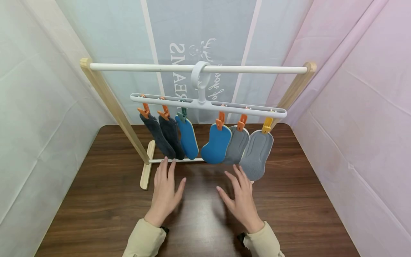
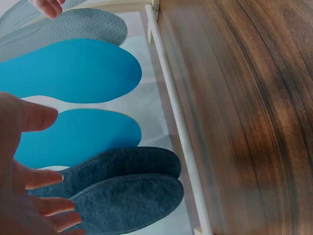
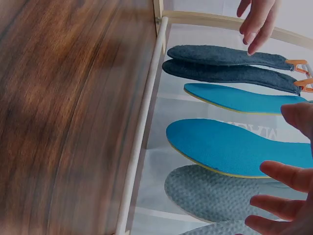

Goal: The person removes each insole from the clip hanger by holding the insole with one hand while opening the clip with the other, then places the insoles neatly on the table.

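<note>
Insoles hang by clips from a white hanger point(image 1: 208, 104). At its left are two dark felt insoles point(image 1: 157, 135), in the middle two blue insoles point(image 1: 217, 144), at the right two grey insoles point(image 1: 257, 153). My left hand point(image 1: 165, 192) has its fingers spread, the tips by the lower ends of the dark pair; nothing is in it. Fingers also spread and holding nothing, my right hand point(image 1: 240, 200) has its fingertips beside the grey pair's lower ends. The right wrist view shows my right fingers point(image 3: 281, 208) overlapping a grey insole point(image 3: 215, 193).
A wooden rack with a white top rail point(image 1: 135, 67) carries the hanger by its ring hook point(image 1: 201, 75). Orange clips point(image 1: 220, 121), a green clip point(image 1: 182, 114) and a yellow clip point(image 1: 267, 125) line the hanger. Below is the dark wood table point(image 1: 106, 214); pale curtains surround it.
</note>
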Demonstrator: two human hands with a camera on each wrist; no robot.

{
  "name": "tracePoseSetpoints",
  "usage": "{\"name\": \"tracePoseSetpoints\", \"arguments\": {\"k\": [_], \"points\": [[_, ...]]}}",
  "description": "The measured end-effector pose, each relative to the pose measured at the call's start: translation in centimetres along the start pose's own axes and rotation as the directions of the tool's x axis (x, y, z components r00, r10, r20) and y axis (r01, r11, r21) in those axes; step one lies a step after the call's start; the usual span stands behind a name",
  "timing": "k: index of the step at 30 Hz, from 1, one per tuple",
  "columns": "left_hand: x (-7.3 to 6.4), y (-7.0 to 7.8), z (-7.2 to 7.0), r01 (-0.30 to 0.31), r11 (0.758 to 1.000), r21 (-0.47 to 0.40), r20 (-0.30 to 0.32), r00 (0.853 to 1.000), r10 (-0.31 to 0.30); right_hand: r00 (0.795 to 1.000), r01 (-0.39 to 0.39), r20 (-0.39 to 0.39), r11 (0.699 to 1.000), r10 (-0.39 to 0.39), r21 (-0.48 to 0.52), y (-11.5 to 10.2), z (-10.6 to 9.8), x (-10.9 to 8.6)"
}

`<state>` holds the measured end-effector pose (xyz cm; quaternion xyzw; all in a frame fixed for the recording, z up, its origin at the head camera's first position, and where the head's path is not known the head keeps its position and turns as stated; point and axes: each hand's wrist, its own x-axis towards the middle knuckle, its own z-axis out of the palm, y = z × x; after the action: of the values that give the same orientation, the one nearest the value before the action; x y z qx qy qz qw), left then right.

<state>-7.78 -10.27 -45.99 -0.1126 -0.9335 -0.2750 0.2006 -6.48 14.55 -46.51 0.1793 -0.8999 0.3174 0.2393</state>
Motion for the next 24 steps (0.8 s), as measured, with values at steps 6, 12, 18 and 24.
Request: {"name": "tracePoseSetpoints", "arguments": {"k": [6,12,18,24], "points": [[0.5,-0.7,0.1,0.029,0.998,-0.053,-0.046,0.998,-0.031,0.999,0.003,-0.046,0.999,-0.002,0.040,0.1,0.1,0.0],[1.5,-1.5,-0.1,0.074,0.993,-0.087,-0.083,0.993,-0.082,0.997,0.000,-0.072,0.998,0.004,0.055,0.1,0.2,-0.1],[2.8,-2.2,-0.7,0.122,0.984,-0.130,-0.102,0.986,-0.135,0.998,0.005,-0.058,0.997,-0.001,0.076,0.0,0.1,-0.2],[4.1,-3.0,-1.1,0.110,0.979,-0.169,-0.146,0.980,-0.135,0.998,0.007,-0.059,0.997,-0.003,0.080,0.1,0.0,-0.2]]}}
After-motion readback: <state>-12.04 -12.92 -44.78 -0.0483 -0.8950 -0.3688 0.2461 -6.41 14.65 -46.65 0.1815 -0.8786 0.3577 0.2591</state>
